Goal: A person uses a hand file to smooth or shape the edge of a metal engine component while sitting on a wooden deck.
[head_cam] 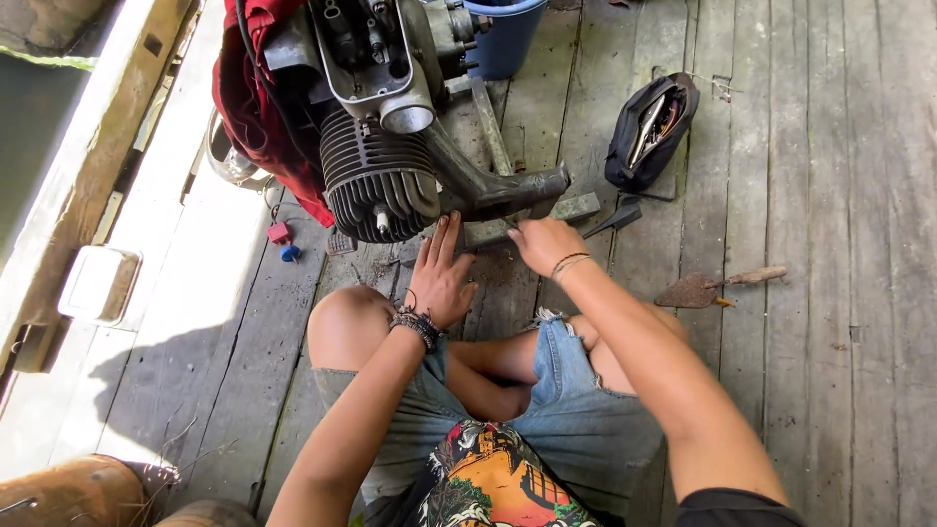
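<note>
Weathered plank floor (830, 195): your left hand (441, 278) lies flat, fingers spread, engine (381, 185) at 12 o'clock; your right hand (543, 244) pinches a small tool, indistinct.

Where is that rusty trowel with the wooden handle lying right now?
In the head view the rusty trowel lies on the plank floor at the person's right, past the right hand and below the open black tool pouch.
</note>
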